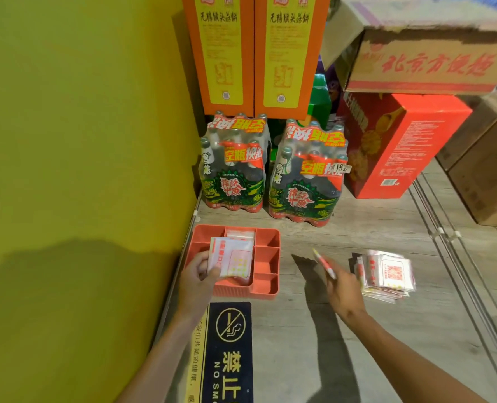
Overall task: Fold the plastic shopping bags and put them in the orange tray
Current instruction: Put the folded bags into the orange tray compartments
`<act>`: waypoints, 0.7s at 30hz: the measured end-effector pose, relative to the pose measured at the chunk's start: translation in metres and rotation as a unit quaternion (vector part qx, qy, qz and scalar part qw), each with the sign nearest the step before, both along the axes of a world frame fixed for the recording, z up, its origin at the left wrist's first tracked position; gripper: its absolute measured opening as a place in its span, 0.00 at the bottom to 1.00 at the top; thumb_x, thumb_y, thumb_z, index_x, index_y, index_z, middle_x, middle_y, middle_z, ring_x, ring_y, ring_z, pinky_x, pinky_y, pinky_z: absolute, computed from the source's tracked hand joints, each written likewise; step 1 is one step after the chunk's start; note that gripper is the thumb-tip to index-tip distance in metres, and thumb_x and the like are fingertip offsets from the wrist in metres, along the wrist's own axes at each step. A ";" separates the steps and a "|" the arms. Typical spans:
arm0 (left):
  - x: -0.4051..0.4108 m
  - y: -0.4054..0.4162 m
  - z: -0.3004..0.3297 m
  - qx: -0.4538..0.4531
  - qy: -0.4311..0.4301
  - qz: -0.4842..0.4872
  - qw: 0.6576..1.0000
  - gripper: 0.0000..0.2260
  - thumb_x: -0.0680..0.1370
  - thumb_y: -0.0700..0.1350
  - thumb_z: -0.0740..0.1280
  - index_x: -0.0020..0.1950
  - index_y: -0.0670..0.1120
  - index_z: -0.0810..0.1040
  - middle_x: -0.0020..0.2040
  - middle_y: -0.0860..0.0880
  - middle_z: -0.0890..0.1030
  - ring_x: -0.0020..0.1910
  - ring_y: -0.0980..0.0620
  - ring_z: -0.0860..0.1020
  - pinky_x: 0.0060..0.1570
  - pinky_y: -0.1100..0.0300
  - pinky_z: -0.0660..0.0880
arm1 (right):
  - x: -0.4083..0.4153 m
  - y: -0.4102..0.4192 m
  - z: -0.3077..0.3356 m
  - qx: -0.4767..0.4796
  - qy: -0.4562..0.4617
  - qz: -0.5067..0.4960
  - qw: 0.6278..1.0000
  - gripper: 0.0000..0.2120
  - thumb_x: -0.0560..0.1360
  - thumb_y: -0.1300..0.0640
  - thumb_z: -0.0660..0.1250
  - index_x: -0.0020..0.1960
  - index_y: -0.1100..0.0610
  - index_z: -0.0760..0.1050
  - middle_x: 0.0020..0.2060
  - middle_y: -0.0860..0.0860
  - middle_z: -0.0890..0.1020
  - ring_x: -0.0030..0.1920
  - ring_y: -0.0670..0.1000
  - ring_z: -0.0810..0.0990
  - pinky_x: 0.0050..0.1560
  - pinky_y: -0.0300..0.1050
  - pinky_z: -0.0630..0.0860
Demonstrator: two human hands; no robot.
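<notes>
Orange tray [266, 258], lower centre of frame, sits on the grey counter [357, 228] against the yellow wall [81, 141]. It's got several compartments; one folded bag [240, 233] already lies in the upper middle one. Left hand [196, 276] grips a 2nd folded bag [231, 258], thumb on top, held just over the tray's left side, so it looks abt to go in. Right hand [341, 286] pinches a 3rd bag [324, 263], seen edge-on, w/ the stack of bags [385, 276] just right of it, lower right of centre. Stack count: can't tell, blurred, several at least. So prob. early to mid task: 1 in, 2 in hand, pile left.

Other counts: 2 bottle packs [234, 167] behind the tray, 2 tall orange boxes [256, 53] top centre, 1 red box [401, 141], 1 no-smoking sign [229, 353] at bottom.
</notes>
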State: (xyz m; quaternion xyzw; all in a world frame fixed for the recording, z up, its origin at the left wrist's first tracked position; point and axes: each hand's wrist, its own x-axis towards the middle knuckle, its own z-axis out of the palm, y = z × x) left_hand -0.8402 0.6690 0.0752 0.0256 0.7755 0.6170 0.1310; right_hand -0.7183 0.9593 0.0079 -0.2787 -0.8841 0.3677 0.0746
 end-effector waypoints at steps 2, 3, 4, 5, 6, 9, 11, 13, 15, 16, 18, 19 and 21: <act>-0.005 -0.006 0.002 0.009 -0.004 0.020 1.000 0.13 0.80 0.38 0.67 0.53 0.57 0.77 0.46 0.60 0.85 0.47 0.56 0.85 0.43 0.57 0.83 | -0.008 -0.003 0.017 -0.016 0.020 0.004 1.000 0.26 0.79 0.69 0.64 0.74 0.51 0.71 0.62 0.54 0.81 0.59 0.55 0.79 0.58 0.49 0.75; -0.008 -0.008 0.004 0.015 -0.005 0.030 0.999 0.13 0.80 0.38 0.67 0.52 0.57 0.76 0.44 0.61 0.85 0.47 0.57 0.85 0.42 0.59 0.83 | -0.012 -0.006 0.025 -0.017 0.037 0.015 0.999 0.25 0.79 0.69 0.65 0.73 0.51 0.72 0.61 0.52 0.81 0.59 0.51 0.78 0.58 0.45 0.73; -0.012 -0.010 0.005 0.023 -0.006 0.039 0.999 0.13 0.80 0.37 0.67 0.52 0.57 0.76 0.44 0.60 0.85 0.47 0.57 0.85 0.41 0.60 0.83 | -0.016 -0.010 0.034 -0.017 0.062 0.029 0.997 0.24 0.79 0.69 0.65 0.71 0.50 0.72 0.61 0.49 0.80 0.58 0.48 0.76 0.58 0.42 0.72; -0.016 -0.012 0.006 0.028 -0.003 0.047 0.998 0.12 0.80 0.36 0.67 0.52 0.55 0.76 0.44 0.59 0.85 0.47 0.57 0.85 0.41 0.61 0.82 | -0.020 -0.015 0.042 -0.019 0.085 0.041 0.995 0.24 0.79 0.68 0.65 0.69 0.47 0.72 0.60 0.47 0.79 0.58 0.47 0.76 0.56 0.38 0.71; -0.019 -0.014 0.006 0.033 0.001 0.056 0.998 0.12 0.80 0.35 0.67 0.52 0.53 0.76 0.46 0.58 0.84 0.48 0.57 0.84 0.41 0.62 0.82 | -0.024 -0.020 0.050 -0.030 0.105 0.049 0.993 0.23 0.79 0.68 0.65 0.67 0.45 0.72 0.59 0.45 0.79 0.58 0.45 0.76 0.54 0.34 0.72; -0.031 -0.020 0.009 0.023 0.034 0.071 0.997 0.10 0.80 0.35 0.67 0.56 0.48 0.74 0.50 0.54 0.81 0.47 0.59 0.82 0.38 0.65 0.80 | -0.041 -0.036 0.071 -0.081 0.139 0.043 0.986 0.23 0.80 0.67 0.65 0.61 0.40 0.71 0.54 0.36 0.78 0.56 0.37 0.77 0.47 0.28 0.74; -0.045 -0.023 0.011 0.008 0.070 0.074 0.995 0.11 0.80 0.34 0.67 0.56 0.49 0.74 0.49 0.55 0.80 0.47 0.58 0.80 0.38 0.67 0.79 | -0.052 -0.048 0.080 -0.108 0.157 0.054 0.980 0.23 0.80 0.66 0.65 0.61 0.38 0.72 0.56 0.33 0.77 0.58 0.34 0.76 0.50 0.30 0.75; -0.068 -0.024 0.013 -0.023 0.095 0.076 0.992 0.11 0.80 0.35 0.67 0.54 0.51 0.75 0.48 0.56 0.80 0.47 0.55 0.80 0.39 0.67 0.77 | -0.062 -0.057 0.084 -0.116 0.161 0.064 0.978 0.20 0.81 0.64 0.65 0.63 0.41 0.73 0.56 0.34 0.78 0.58 0.36 0.77 0.52 0.33 0.75; -0.092 -0.023 0.014 -0.068 0.123 0.063 0.988 0.10 0.79 0.36 0.68 0.53 0.51 0.76 0.49 0.55 0.81 0.49 0.52 0.79 0.44 0.59 0.78 | -0.072 -0.063 0.086 -0.114 0.168 0.070 0.977 0.17 0.81 0.63 0.65 0.63 0.44 0.74 0.55 0.35 0.78 0.56 0.35 0.77 0.50 0.31 0.75; -0.103 -0.023 0.014 -0.086 0.138 0.048 0.986 0.10 0.79 0.37 0.67 0.53 0.52 0.76 0.49 0.54 0.81 0.49 0.52 0.79 0.45 0.55 0.79 | -0.076 -0.066 0.088 -0.116 0.171 0.070 0.976 0.16 0.81 0.63 0.65 0.63 0.44 0.74 0.55 0.35 0.79 0.55 0.34 0.77 0.49 0.31 0.75; -0.121 -0.021 0.013 -0.116 0.156 0.009 0.981 0.11 0.79 0.37 0.67 0.53 0.53 0.76 0.50 0.54 0.82 0.49 0.52 0.80 0.45 0.52 0.79 | -0.085 -0.071 0.090 -0.123 0.184 0.068 0.973 0.15 0.81 0.62 0.65 0.62 0.45 0.75 0.54 0.36 0.80 0.55 0.35 0.77 0.50 0.31 0.75; -0.128 -0.020 0.013 -0.129 0.156 -0.014 0.979 0.12 0.79 0.36 0.67 0.52 0.54 0.76 0.50 0.54 0.82 0.49 0.53 0.80 0.44 0.52 0.79 | -0.089 -0.072 0.091 -0.128 0.188 0.068 0.971 0.15 0.81 0.62 0.65 0.63 0.45 0.75 0.54 0.37 0.80 0.55 0.36 0.78 0.51 0.32 0.75; -0.140 -0.018 0.012 -0.156 0.152 -0.063 0.974 0.12 0.78 0.36 0.67 0.51 0.54 0.75 0.50 0.53 0.81 0.50 0.52 0.80 0.43 0.56 0.77 | -0.095 -0.074 0.092 -0.145 0.190 0.065 0.969 0.14 0.81 0.62 0.65 0.63 0.46 0.75 0.54 0.40 0.81 0.54 0.37 0.78 0.49 0.31 0.76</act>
